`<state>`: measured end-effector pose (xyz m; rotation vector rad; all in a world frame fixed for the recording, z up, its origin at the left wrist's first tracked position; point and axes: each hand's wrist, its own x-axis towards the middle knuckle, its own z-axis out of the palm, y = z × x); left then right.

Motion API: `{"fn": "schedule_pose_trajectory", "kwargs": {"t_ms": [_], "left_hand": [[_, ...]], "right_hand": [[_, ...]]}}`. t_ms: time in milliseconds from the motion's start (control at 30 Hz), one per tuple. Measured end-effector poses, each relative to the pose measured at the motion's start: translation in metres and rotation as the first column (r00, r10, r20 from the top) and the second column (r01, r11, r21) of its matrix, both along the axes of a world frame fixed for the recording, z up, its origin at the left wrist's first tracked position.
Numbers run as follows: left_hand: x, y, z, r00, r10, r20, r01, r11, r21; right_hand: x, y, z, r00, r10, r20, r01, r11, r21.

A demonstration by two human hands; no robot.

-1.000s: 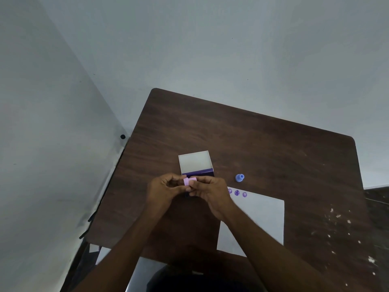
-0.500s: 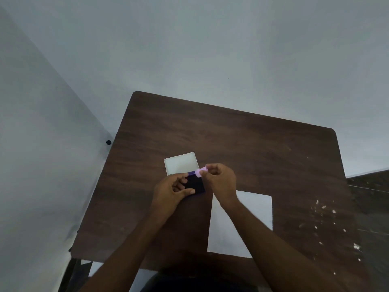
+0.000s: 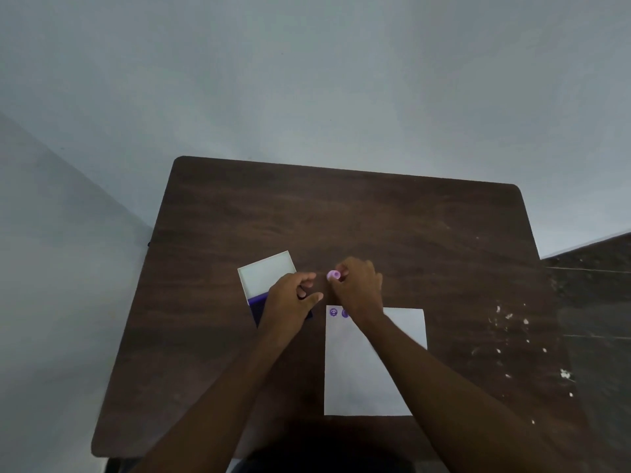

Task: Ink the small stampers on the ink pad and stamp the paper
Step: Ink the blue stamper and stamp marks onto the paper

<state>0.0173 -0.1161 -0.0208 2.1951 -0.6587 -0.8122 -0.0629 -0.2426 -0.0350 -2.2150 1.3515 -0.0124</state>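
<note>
— What could be going wrong in the head view?
— The pink stamper (image 3: 333, 275) is hanging above the bare counter (image 3: 392, 227), past the paper (image 3: 372, 367); lowering it here would be inking the wood.
— And the hands?
— The right hand (image 3: 358, 288) is pinching the stamper. The left hand (image 3: 290, 302), fingers loosely spread, is resting on the ink pad (image 3: 257, 298).

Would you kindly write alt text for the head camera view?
A person's right hand holds a small pink stamper above a white paper bearing purple stamps, while the left hand rests on an open purple ink pad on a dark wooden table.
</note>
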Motion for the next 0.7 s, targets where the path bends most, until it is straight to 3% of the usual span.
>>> {"fn": "schedule_pose_trajectory", "kwargs": {"t_ms": [367,500,700], "left_hand": [[-0.008,-0.007,-0.008,1.0,-0.008,-0.009,0.008,0.999,0.043],[-0.008,-0.005,-0.006,1.0,-0.004,-0.026,0.005,0.999,0.042],[-0.007,0.002,-0.001,0.999,-0.01,-0.047,0.011,0.999,0.032]], "right_hand": [[-0.007,-0.003,-0.006,0.997,0.06,0.046,-0.062,0.998,0.033],[-0.017,-0.001,-0.013,0.994,0.086,-0.07,-0.082,0.995,0.059],[-0.016,-0.002,-0.006,0.997,-0.047,-0.068,0.056,0.987,0.151]]}}
